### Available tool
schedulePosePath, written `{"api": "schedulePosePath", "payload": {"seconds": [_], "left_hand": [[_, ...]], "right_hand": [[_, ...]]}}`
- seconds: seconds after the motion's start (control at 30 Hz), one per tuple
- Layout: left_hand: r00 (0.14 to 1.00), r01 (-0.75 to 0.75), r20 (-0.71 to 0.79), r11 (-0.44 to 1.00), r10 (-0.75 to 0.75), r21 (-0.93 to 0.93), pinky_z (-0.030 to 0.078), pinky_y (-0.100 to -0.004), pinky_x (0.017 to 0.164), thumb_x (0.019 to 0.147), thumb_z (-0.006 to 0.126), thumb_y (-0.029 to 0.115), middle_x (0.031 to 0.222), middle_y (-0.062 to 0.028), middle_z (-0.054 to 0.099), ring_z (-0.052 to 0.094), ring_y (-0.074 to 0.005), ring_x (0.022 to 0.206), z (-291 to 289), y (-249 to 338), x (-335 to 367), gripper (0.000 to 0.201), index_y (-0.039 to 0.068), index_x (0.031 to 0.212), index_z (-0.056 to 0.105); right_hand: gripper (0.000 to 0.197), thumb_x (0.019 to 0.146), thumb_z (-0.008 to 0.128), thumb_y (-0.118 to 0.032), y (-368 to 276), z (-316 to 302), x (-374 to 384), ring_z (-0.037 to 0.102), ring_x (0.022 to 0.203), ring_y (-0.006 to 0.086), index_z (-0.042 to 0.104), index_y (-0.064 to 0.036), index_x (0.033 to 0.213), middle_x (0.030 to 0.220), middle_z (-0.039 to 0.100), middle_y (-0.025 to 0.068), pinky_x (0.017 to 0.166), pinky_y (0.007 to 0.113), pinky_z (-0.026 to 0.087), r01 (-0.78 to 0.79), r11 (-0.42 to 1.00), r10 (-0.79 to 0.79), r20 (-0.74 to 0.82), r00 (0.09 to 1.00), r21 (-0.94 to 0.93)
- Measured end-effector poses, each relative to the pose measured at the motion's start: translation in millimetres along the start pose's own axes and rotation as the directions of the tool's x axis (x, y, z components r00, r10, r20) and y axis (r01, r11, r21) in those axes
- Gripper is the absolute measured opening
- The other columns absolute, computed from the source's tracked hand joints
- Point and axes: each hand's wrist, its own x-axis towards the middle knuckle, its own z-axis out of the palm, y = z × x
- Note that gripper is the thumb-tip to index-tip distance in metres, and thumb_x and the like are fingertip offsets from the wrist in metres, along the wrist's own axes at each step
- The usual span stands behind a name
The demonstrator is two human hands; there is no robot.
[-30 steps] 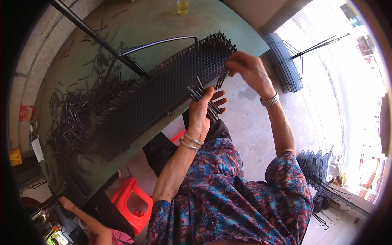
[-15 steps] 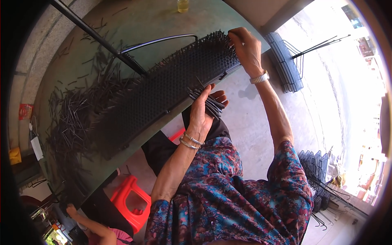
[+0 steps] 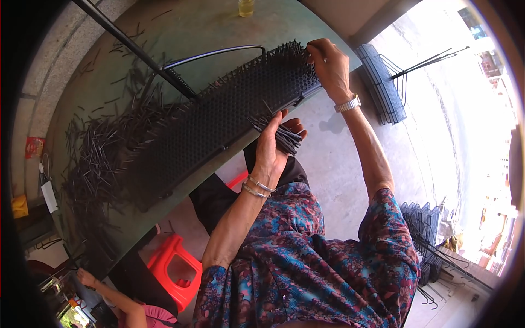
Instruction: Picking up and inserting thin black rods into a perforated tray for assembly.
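A long dark perforated rack (image 3: pixel 219 120) lies slantwise along the near edge of the green table, with rows of small holes and many thin black sticks standing up at its far right end. My left hand (image 3: pixel 273 139), with bangles at the wrist, is closed round a bundle of thin black sticks (image 3: pixel 289 141) just off the rack's near edge. At the rack's far right corner, my right hand (image 3: pixel 329 63) has its fingers pinched down among the standing sticks. Its fingertips are partly hidden, so what they grip cannot be made out.
Loose black sticks (image 3: pixel 98 164) are heaped on the table's left. A metal bar (image 3: pixel 131 49) and a curved handle (image 3: pixel 219 52) rise behind the rack. A glass of yellow liquid (image 3: pixel 246 7) stands at the back. A red stool (image 3: pixel 174 273) and another person's arm (image 3: pixel 117 298) are lower left.
My left hand has shifted very slightly with its bundle, and its fingers have moved a little. My right hand stays at the rack's corner. The other person's arm has moved up.
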Motion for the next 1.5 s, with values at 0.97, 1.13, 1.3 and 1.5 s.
{"api": "schedulePosePath", "payload": {"seconds": [0.97, 1.13, 1.3, 1.5], "left_hand": [[0.999, 0.008, 0.032, 0.994, -0.012, 0.111, 0.044, -0.0324, 0.061, 0.095, 0.058, 0.034, 0.065, 0.0031, 0.042, 0.043, -0.0101, 0.057, -2.5, -2.5, -7.1, 0.027, 0.008, 0.105, 0.058], [0.999, 0.021, 0.026, 0.991, -0.024, 0.134, 0.044, -0.0325, 0.06, 0.095, 0.058, 0.034, 0.064, 0.0026, 0.042, 0.043, -0.0106, 0.057, 0.4, -5.5, -8.6, 0.028, 0.007, 0.103, 0.057], [0.999, 0.021, 0.046, 0.987, -0.028, 0.16, 0.044, -0.0328, 0.059, 0.096, 0.057, 0.036, 0.063, 0.0014, 0.043, 0.044, -0.0122, 0.056, 3.4, -5.9, -9.5, 0.031, 0.006, 0.105, 0.056], [0.998, 0.025, 0.059, 0.98, -0.037, 0.198, 0.045, -0.0346, 0.059, 0.097, 0.055, 0.037, 0.063, 0.0006, 0.044, 0.047, -0.0134, 0.057, 4.7, -5.7, -7.8, 0.033, 0.006, 0.108, 0.055]], "right_hand": [[0.015, 0.088, 0.062, -0.015, 1.5, -9.1, 18.7, 0.066, 0.068, 0.0206, 0.067, -0.0038, 0.098, 0.076, 0.067, 0.0116, 0.062, 0.031, 0.049, 0.149, 0.988, -0.133, 0.246, 0.96, -0.044], [0.015, 0.087, 0.064, -0.019, 9.7, -3.7, 12.0, 0.063, 0.073, 0.0236, 0.07, -0.0098, 0.097, 0.085, 0.066, 0.0079, 0.064, 0.035, 0.048, 0.19, 0.957, -0.121, 0.293, 0.948, -0.22], [0.015, 0.087, 0.065, -0.021, 11.5, -2.0, 6.1, 0.063, 0.078, 0.0237, 0.072, -0.013, 0.097, 0.089, 0.065, 0.0058, 0.065, 0.035, 0.048, 0.239, 0.933, -0.183, 0.215, 0.959, -0.268], [0.016, 0.085, 0.062, -0.023, 6.5, -3.2, -1.3, 0.062, 0.081, 0.029, 0.072, -0.0159, 0.095, 0.086, 0.063, 0.0083, 0.07, 0.04, 0.049, 0.188, 0.958, -0.141, 0.217, 0.966, -0.214]]}}
